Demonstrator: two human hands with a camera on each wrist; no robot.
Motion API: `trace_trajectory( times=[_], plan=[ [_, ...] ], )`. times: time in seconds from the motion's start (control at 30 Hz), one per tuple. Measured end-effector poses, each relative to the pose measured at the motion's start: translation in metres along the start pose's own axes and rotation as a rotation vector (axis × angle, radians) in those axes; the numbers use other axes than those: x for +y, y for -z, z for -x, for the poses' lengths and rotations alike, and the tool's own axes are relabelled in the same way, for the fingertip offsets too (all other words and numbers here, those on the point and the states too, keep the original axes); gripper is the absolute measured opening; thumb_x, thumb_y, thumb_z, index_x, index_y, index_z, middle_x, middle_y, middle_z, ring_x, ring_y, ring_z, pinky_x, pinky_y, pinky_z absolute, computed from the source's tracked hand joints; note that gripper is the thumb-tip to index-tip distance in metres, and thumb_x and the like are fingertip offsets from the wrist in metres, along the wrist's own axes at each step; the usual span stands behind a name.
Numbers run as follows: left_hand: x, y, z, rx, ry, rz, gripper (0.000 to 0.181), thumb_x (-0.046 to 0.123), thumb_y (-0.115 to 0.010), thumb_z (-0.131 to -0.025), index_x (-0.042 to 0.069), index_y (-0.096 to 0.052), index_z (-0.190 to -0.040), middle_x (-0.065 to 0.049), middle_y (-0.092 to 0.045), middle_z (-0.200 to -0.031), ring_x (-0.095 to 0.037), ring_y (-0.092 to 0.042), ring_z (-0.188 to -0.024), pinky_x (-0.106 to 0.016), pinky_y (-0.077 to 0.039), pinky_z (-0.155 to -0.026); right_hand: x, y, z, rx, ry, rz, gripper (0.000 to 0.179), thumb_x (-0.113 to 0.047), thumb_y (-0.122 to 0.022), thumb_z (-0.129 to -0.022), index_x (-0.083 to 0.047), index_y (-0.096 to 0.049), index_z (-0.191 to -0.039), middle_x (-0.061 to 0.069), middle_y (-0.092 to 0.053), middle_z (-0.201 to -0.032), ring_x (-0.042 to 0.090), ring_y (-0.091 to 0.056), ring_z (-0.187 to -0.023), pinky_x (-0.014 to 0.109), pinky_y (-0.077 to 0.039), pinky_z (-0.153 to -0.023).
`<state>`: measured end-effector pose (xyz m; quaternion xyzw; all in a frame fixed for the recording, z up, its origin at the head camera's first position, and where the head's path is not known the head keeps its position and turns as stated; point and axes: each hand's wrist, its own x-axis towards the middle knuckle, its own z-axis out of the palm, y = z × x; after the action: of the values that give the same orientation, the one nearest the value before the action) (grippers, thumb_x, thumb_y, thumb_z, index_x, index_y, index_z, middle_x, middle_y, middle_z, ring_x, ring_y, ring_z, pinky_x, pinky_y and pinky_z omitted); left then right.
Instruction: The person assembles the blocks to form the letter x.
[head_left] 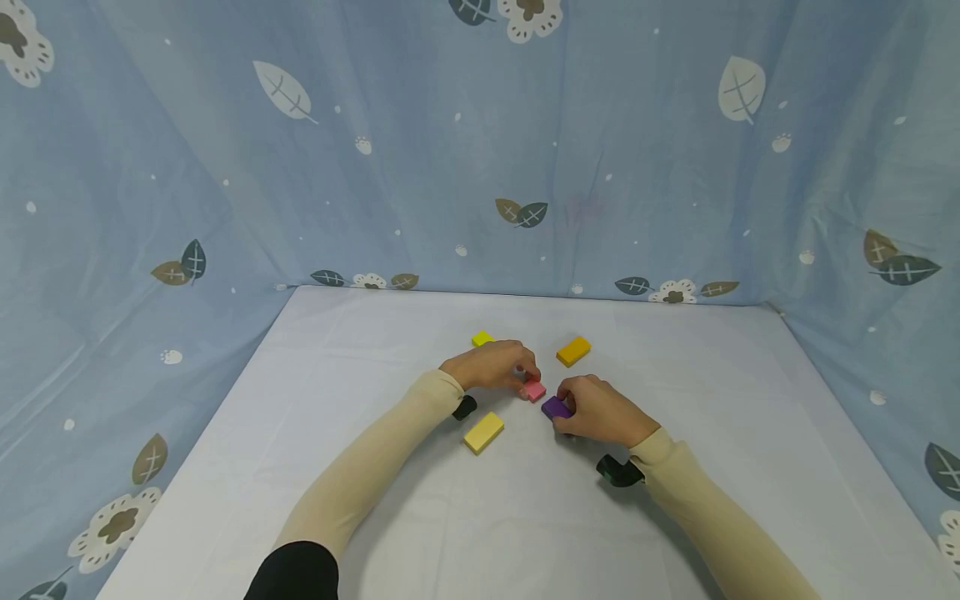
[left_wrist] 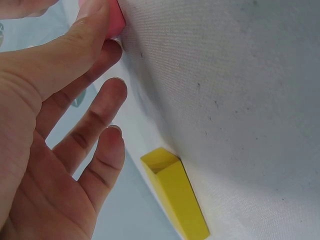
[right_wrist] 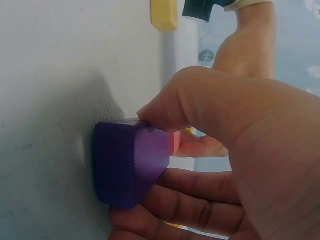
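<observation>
My left hand [head_left: 497, 365] pinches a small pink block [head_left: 535, 391] between thumb and forefinger, low over the white cloth. In the left wrist view the other fingers spread loosely away from the pink block [left_wrist: 116, 20]. Just to the right, my right hand [head_left: 603, 410] grips a purple block [head_left: 556, 407] by its sides. The right wrist view shows the purple block [right_wrist: 132, 162] close against the cloth, thumb on one side and fingers on the other. A narrow gap separates the pink and purple blocks in the head view.
A pale yellow block [head_left: 483, 432] lies nearer me, below the left hand. Behind that hand a bright yellow block [head_left: 482, 338] is partly hidden. An orange block [head_left: 573, 351] lies farther back, right of centre. Blue patterned curtains [head_left: 420, 150] hang around the white table [head_left: 360, 333].
</observation>
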<state>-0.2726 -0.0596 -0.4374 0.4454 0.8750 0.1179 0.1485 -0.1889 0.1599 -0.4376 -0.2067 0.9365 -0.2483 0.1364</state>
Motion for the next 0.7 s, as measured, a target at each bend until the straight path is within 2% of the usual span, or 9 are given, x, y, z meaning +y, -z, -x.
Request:
trace_trajectory(
  times=[0.43, 0.7],
  plan=[
    [0.0000, 0.0020, -0.0005, 0.002, -0.031, -0.012, 0.030, 0.026, -0.076, -0.095, 0.018, -0.077, -0.124, 0.004, -0.074, -0.118, -0.016, -0.061, -0.111, -0.031, -0.050, -0.103, 0.0001, -0.0013, -0.0019, 0.005, 0.003, -0.011, 0.034, -0.018, -0.083, -0.083, 0.002, -0.070, -0.107, 0.001, -0.063, -0.072, 0.011, -0.053, -0.060, 0.024, -0.048, -0.056],
    [0.0012, 0.0017, 0.0009, 0.002, -0.025, -0.007, 0.029, 0.025, -0.076, -0.095, 0.018, -0.077, -0.124, 0.004, -0.074, -0.118, -0.016, -0.061, -0.110, -0.030, -0.050, -0.100, -0.0024, -0.0018, -0.0018, 0.008, 0.003, -0.036, 0.032, -0.017, -0.083, -0.084, 0.003, -0.069, -0.106, 0.001, -0.064, -0.072, 0.011, -0.053, -0.058, 0.024, -0.048, -0.054]
  ],
)
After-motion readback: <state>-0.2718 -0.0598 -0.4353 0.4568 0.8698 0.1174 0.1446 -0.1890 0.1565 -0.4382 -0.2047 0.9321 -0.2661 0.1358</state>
